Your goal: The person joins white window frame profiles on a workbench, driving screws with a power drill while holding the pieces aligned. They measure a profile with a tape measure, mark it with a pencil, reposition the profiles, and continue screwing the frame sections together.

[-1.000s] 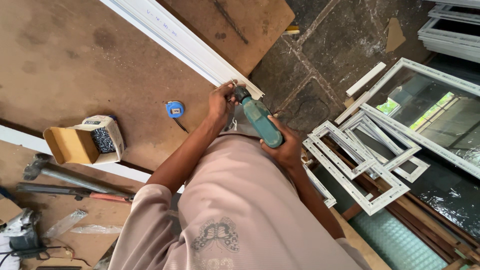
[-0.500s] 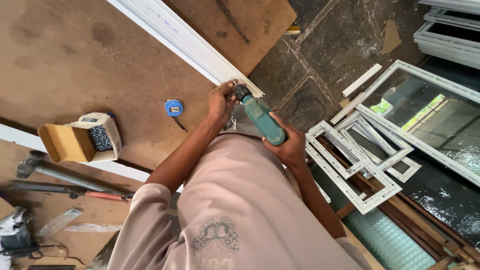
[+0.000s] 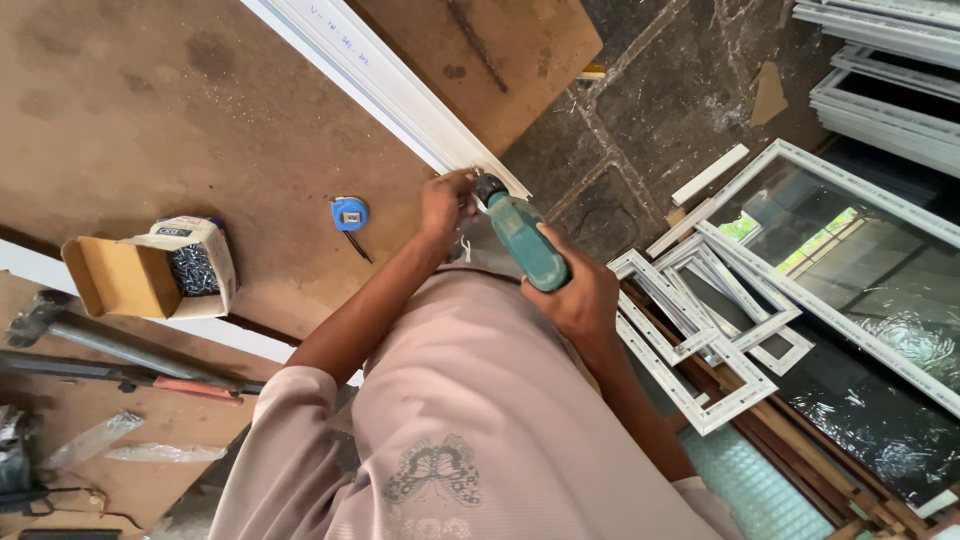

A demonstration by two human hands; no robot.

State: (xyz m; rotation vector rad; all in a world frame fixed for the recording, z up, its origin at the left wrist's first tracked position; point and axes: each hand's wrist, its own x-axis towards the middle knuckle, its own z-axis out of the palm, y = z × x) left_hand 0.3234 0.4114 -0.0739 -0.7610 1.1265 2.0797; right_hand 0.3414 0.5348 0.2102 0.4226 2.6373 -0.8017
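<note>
Drill [image 3: 525, 243] gripped in right hand [image 3: 575, 300], unmoved since earlier; left hand [image 3: 445, 205] pinches the white profile [image 3: 385, 85] end on the surface [image 3: 180, 120], steadying it.

One drill [image 3: 527, 240], one tape measure [image 3: 348, 213], one screw box [image 3: 150, 270]

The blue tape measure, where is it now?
In the head view, the blue tape measure lies on the brown board, between the screw box and the left hand.
</note>
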